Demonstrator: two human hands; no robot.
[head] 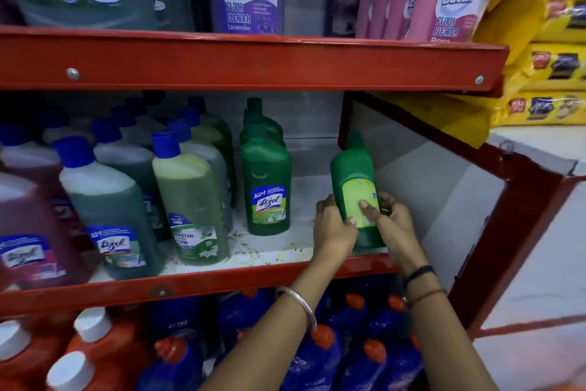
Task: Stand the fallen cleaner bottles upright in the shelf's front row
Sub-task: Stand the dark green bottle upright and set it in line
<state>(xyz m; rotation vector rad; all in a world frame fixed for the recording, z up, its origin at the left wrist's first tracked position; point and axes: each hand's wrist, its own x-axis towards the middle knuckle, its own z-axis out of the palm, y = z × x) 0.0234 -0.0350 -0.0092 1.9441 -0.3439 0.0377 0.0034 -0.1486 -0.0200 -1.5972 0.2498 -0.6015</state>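
Observation:
A green cleaner bottle with a yellow-green label stands nearly upright, leaning a little left, at the front right of the middle shelf. My left hand grips its lower left side and my right hand grips its lower right side, thumbs across the label. Its base is hidden behind my hands. To its left a row of the same green bottles stands upright, front to back.
Blue-capped cleaner bottles fill the shelf's left half. A red shelf rail runs overhead, with large bottles above. The shelf's white side panel is close on the right. Blue and orange bottles sit below. Yellow packets hang at the right.

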